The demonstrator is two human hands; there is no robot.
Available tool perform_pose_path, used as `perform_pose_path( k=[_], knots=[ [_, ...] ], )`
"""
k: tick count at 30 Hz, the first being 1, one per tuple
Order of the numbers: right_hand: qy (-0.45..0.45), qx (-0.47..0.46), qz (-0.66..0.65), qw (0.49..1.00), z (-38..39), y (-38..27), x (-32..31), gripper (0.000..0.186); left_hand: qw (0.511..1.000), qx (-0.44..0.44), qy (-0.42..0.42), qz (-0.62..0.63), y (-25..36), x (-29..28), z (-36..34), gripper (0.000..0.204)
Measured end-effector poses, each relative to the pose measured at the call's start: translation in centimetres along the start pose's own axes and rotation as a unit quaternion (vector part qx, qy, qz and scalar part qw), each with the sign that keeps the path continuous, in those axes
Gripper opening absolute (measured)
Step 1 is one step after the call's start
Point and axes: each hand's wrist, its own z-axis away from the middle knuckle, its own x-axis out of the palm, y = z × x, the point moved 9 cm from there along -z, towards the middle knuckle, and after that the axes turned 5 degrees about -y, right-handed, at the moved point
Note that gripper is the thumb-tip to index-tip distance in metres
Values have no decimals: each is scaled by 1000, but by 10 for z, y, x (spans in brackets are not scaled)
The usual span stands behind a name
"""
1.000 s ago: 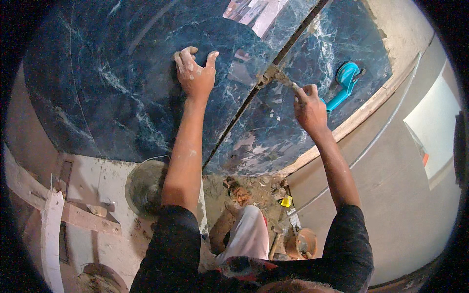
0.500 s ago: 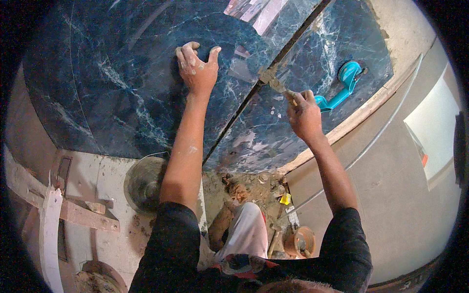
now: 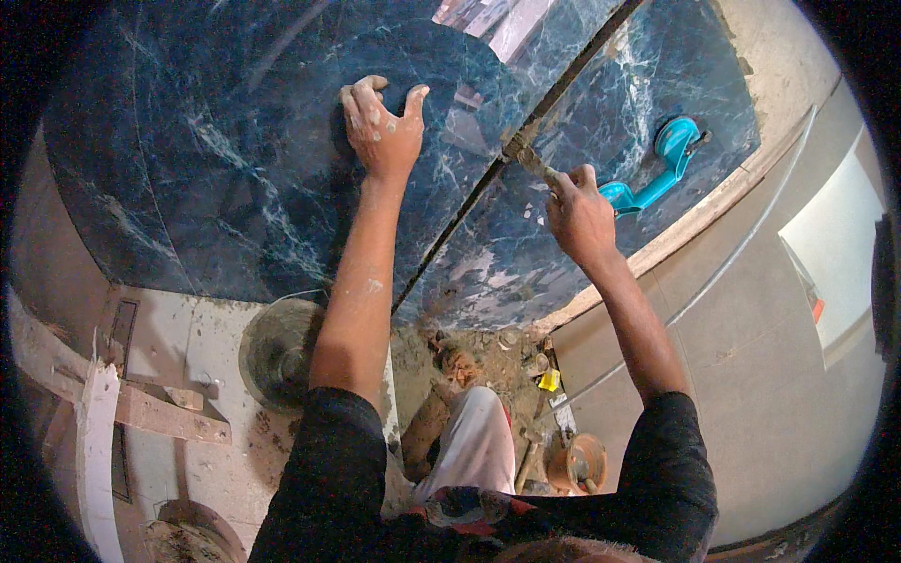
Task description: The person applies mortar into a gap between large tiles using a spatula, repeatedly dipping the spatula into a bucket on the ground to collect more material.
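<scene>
My left hand point(image 3: 385, 131) rests on a large dark blue, white-veined marble slab point(image 3: 253, 150), its dusty fingers apart and bent, holding nothing. My right hand point(image 3: 582, 220) grips a small putty knife point(image 3: 537, 163) smeared with mortar. The tip of its blade is at the dark gap point(image 3: 469, 202) between the large slab and a second slab point(image 3: 648, 70) on the right. Just right of that hand, a turquoise double suction cup lifter point(image 3: 657, 188) sits on the second slab; its nearer cup is partly hidden by the hand.
A round dark bucket point(image 3: 280, 357) stands below the large slab. Wooden pieces point(image 3: 174, 413) lie at lower left. A terracotta-coloured pot point(image 3: 580, 462) and a yellow object point(image 3: 549, 380) are on the dirty floor near my knee point(image 3: 479, 427). A pale wall point(image 3: 741, 347) rises at right.
My right hand and the putty knife have shifted slightly left, the blade staying at the gap. My left hand keeps its place on the slab.
</scene>
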Motion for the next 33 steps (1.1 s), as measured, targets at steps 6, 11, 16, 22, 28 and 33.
perform_pose_path(
  k=[6,11,16,22,28,33],
  knots=[
    [-35,18,61,997,-8,-3,12,44,1000,9,-3,2,0,-2,-1,52],
    [-52,5,96,994,-13,-11,11,43,1000,4,5,-2,-2,-2,-1,54],
    [-48,-3,106,993,-15,-13,6,40,999,-5,-34,3,-2,2,0,53],
    [-39,8,95,995,-25,-15,-6,36,1000,10,11,2,-3,-2,-1,55],
    [-50,13,87,995,-14,-9,0,38,1000,-3,-4,-7,-2,-1,-1,55],
    [-45,8,66,997,6,-16,-10,41,999,-24,-28,6,-1,-1,0,53]
  ],
)
